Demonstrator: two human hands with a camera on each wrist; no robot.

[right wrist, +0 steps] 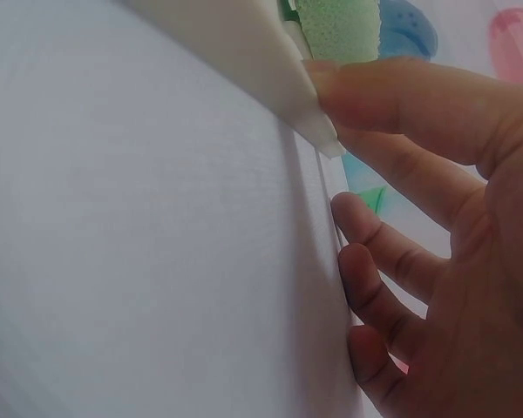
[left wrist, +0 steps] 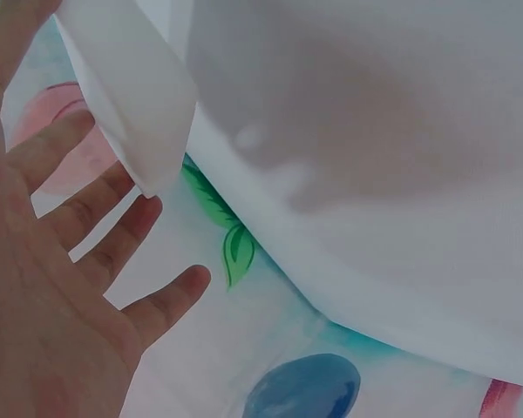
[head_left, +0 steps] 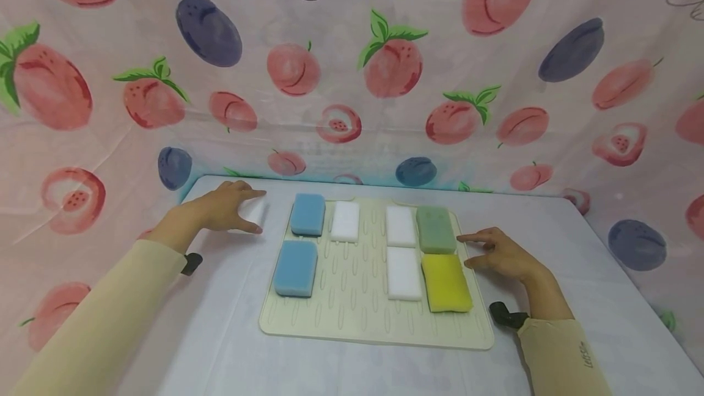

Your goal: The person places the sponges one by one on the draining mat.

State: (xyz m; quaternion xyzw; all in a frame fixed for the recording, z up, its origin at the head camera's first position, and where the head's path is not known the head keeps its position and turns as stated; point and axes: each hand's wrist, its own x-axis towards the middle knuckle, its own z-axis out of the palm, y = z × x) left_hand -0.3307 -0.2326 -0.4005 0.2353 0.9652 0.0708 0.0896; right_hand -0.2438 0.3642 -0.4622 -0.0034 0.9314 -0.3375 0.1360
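My left hand [head_left: 222,208] is left of the cream mat, thumb and forefinger spread across a white sponge block [head_left: 253,209]. In the left wrist view this white block [left wrist: 135,96] sits between thumb and fingers, one corner pointing down. On the other side, my right hand [head_left: 503,255] holds nothing; its extended thumb and forefinger reach the right edge of the mat [head_left: 352,322]. The thumb [right wrist: 357,96] overlaps that edge in the right wrist view. Nearest to it lie a green sponge [head_left: 436,229] and a yellow sponge [head_left: 447,283].
Two blue sponges, the back one [head_left: 308,214] and the front one [head_left: 296,268], lie along the mat's left side. White blocks lie at the back [head_left: 345,222] and in a column [head_left: 400,226] beside the green sponge. A fruit-print curtain [head_left: 341,78] hangs behind the white table [head_left: 214,322].
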